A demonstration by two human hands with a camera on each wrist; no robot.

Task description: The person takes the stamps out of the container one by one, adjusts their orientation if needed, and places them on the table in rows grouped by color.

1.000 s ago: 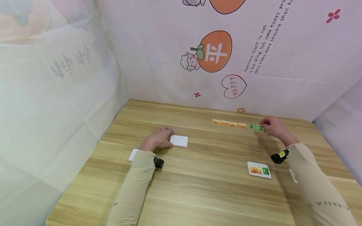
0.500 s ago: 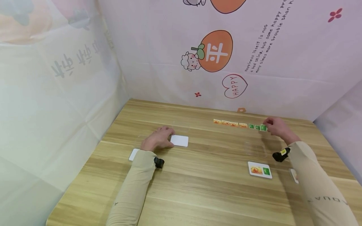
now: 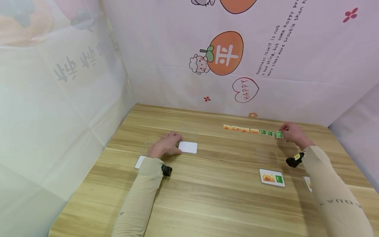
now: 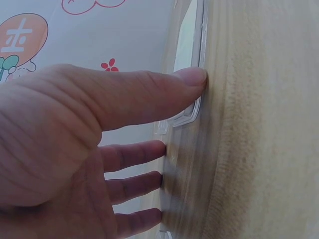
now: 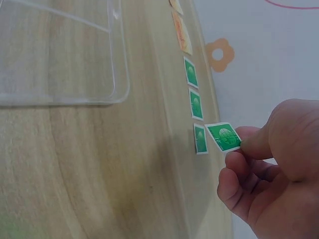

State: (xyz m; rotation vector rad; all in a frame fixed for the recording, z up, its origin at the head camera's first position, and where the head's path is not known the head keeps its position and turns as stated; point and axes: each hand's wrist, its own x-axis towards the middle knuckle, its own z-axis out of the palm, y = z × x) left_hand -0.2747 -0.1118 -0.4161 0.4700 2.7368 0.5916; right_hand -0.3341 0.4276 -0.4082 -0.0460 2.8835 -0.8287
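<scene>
My right hand (image 3: 292, 134) pinches a small green stamp (image 5: 225, 137) between thumb and finger. The stamp is tilted just off the table, beside the end of a row. In that row lie three green stamps (image 5: 195, 104), with several orange stamps (image 3: 236, 128) farther left. My left hand (image 3: 167, 144) rests at the left end of a shallow clear case (image 3: 188, 147) that looks white inside. Its thumb (image 4: 149, 92) touches the case edge in the left wrist view. The other visible fingers are straight, their tips at the table; the index finger is hidden there.
A white-edged case (image 3: 272, 178) with an orange and a green stamp lies at front right. A clear lid (image 5: 122, 64) is left of the right hand. Another case (image 3: 308, 183) shows beside the right sleeve, and a white one (image 3: 140, 162) beside the left. Printed cloth (image 3: 165, 82) hangs behind.
My right hand has set a green stamp at the right end of the row, moved slightly right, and now holds another green stamp. The left hand has stayed put.
</scene>
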